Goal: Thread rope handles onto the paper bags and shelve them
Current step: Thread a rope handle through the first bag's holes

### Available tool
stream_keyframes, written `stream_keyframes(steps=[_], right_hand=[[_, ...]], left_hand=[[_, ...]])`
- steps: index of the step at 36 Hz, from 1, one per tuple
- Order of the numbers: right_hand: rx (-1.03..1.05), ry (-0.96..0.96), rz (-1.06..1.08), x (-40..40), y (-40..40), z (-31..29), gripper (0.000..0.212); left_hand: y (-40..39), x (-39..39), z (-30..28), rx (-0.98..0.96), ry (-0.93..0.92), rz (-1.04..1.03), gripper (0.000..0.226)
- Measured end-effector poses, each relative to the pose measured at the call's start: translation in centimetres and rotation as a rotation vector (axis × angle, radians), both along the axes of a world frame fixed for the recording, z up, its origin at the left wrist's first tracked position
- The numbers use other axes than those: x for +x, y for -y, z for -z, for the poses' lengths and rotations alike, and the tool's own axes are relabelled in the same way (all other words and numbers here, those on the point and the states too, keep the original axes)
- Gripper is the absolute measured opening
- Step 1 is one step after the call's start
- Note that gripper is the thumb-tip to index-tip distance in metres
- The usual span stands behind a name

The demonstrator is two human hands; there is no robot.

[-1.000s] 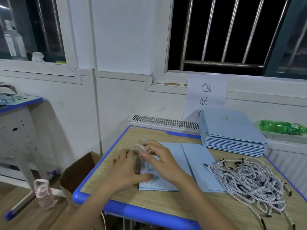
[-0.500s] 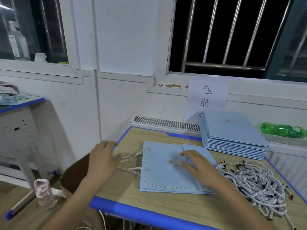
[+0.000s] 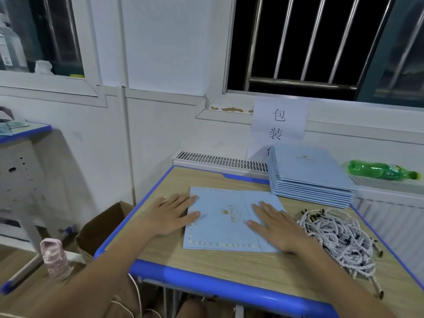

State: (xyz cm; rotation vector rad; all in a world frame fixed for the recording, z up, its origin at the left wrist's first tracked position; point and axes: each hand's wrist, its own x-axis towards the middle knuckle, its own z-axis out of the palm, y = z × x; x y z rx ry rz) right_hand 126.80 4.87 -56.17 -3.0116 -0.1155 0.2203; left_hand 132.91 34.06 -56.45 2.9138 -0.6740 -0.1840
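A flat light-blue paper bag (image 3: 222, 218) with a gold crown print lies in the middle of the desk (image 3: 229, 267). My left hand (image 3: 171, 215) rests flat on its left edge, fingers spread, and covers the rope handle there. My right hand (image 3: 273, 222) lies flat on the bag's right part, fingers apart. A tangled heap of white-and-black rope handles (image 3: 337, 235) sits to the right. A stack of flat blue bags (image 3: 309, 175) stands at the back right.
A green plastic bottle (image 3: 380, 171) lies on the radiator ledge at the right. An open cardboard box (image 3: 103, 228) and a pink bottle (image 3: 55, 258) stand on the floor to the left. Another desk (image 3: 23, 134) stands at the far left. A paper sign (image 3: 278, 121) hangs on the wall.
My left hand moved right, from the desk's left edge onto the bag's left edge, covering the rope handle. My right hand stayed flat on the bag's right part.
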Motion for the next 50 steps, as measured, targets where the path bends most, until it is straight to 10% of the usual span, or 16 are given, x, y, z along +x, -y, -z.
stream_keyframes(steps=[11, 20, 27, 30, 35, 41, 50], right_hand=[[-0.139, 0.096, -0.288, -3.2, -4.0, -1.5, 0.113], [-0.320, 0.596, -0.534, -1.6, -5.0, 0.5, 0.072], [-0.278, 1.131, -0.519, -1.3, -5.5, -3.3, 0.056], [-0.213, 1.273, -0.412, -0.8, -5.7, -6.5, 0.057], [-0.150, 1.448, -0.290, 0.8, -5.9, -11.0, 0.055], [0.057, 1.220, -0.017, 0.0, -6.9, -17.6, 0.047], [0.640, 0.577, 0.073, -0.7, -3.7, -14.3, 0.032]], left_hand=[[-0.2, -0.2, 0.0, -0.020, 0.031, 0.021, 0.130], [-1.6, -0.4, 0.4, -0.089, 0.039, 0.169, 0.119], [-3.9, -3.5, -0.1, -0.578, 0.065, 0.284, 0.046], [-5.1, -3.4, 0.7, -0.619, 0.192, 0.316, 0.047], [-5.7, -1.7, -6.1, -1.252, 0.132, 0.025, 0.027], [-4.4, 2.0, -17.9, -1.508, -0.044, -0.091, 0.019], [0.4, 4.6, -22.3, -1.219, -0.121, -0.203, 0.016]])
